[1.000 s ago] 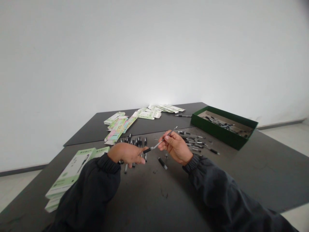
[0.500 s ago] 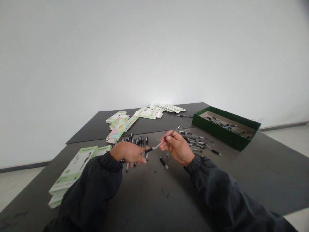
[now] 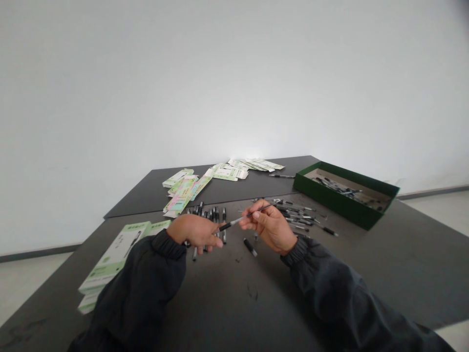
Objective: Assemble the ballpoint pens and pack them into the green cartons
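My left hand (image 3: 198, 231) is closed around a pen barrel with a black grip (image 3: 224, 227), which sticks out past the fingertips toward the right. In a pinch, my right hand (image 3: 269, 226) holds a thin dark pen refill (image 3: 266, 206) that slants up to the right. The refill's lower end meets the end of the barrel; whether it sits inside I cannot tell. Below the hands a black-and-clear pen cap (image 3: 250, 247) lies on the dark table (image 3: 227, 303). Several more caps or pen parts (image 3: 212, 213) lie behind my left hand, partly hidden by it.
Loose pens (image 3: 298, 215) are spread behind my right hand. At the right stands a green box (image 3: 339, 205) with pens inside. White-green cartons (image 3: 117, 254) are stacked by my left forearm. Flattened cartons (image 3: 225, 171) lie at the back near the wall; one pen (image 3: 281, 176) lies beside them.
The refill in my right hand now shows dark along its upper length and reaches farther right and slightly lower. Both hands have stayed nearly in place; the view has shifted slightly.
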Tool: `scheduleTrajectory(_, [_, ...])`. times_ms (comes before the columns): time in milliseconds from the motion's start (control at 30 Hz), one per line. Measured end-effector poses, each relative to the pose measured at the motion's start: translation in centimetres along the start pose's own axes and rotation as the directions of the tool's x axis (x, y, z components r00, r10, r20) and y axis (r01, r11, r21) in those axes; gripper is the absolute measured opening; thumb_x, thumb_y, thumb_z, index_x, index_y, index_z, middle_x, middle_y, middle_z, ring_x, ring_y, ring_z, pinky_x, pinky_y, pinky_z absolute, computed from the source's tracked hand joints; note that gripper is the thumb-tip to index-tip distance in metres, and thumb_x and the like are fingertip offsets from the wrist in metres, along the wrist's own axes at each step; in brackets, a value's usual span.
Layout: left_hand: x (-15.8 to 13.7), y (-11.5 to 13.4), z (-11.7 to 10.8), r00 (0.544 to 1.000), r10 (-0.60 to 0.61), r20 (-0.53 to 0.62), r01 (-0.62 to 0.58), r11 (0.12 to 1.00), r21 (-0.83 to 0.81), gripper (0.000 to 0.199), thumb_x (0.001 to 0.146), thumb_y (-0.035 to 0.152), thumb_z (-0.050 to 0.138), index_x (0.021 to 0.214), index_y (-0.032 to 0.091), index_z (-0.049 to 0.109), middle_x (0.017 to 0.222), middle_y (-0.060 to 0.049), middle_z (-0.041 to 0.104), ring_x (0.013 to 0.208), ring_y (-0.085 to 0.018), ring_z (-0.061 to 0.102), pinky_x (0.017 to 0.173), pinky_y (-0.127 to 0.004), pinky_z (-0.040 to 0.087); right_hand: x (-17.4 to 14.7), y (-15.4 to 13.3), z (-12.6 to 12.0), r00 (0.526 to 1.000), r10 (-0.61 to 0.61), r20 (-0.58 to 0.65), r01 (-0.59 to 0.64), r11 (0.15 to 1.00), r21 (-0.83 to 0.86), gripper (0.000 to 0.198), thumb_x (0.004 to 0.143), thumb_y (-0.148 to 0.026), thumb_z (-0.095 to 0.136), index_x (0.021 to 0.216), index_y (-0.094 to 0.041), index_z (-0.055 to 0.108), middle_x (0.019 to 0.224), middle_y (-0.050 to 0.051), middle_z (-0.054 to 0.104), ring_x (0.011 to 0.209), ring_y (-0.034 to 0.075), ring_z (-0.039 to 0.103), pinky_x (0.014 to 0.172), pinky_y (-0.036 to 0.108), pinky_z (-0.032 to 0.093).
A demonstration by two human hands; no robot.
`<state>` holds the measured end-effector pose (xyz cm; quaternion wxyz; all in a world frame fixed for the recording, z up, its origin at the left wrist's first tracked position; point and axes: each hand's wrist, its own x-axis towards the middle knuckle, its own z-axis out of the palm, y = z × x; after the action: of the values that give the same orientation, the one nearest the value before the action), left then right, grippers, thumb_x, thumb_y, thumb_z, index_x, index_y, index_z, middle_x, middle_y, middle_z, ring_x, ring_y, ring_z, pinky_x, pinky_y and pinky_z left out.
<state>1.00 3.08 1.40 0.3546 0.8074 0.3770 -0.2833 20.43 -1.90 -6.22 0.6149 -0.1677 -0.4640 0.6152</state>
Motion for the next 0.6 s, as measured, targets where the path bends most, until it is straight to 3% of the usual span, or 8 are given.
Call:
scheduleTrajectory(200, [0.2, -0.2, -0.1, 0.999, -0.029, 0.037, 0.029, 1.000, -0.003, 0.030, 0.088, 0.033, 0.040, 0.107, 0.012, 0.050, 0.104, -0.015, 0.066, 0.080, -0.021, 0.067, 0.064, -0.027, 0.051, -0.3, 0.3, 0.5, 0.999, 0.042, 0.018, -0.042, 0.999, -0.019, 0.018, 0.076, -0.029, 0.066, 0.085, -0.016, 0.057, 0.090, 0.006, 0.066, 0.079, 0.017, 0.066, 0.073, 0.032, 0.053])
scheduleTrajectory(600, [0.4, -0.8, 0.0, 0.998, -0.021, 0.059, 0.024, 0.998, -0.051, 0.027, 0.088, 0.032, 0.039, 0.102, 0.012, 0.052, 0.101, -0.016, 0.067, 0.080, -0.021, 0.067, 0.069, -0.030, 0.051, -0.5, 1.3, 0.1, 0.994, 0.056, 0.094, -0.043, 0.990, -0.130, 0.032, 0.078, -0.028, 0.064, 0.106, -0.019, 0.052, 0.102, 0.009, 0.063, 0.083, 0.018, 0.063, 0.076, 0.037, 0.050])
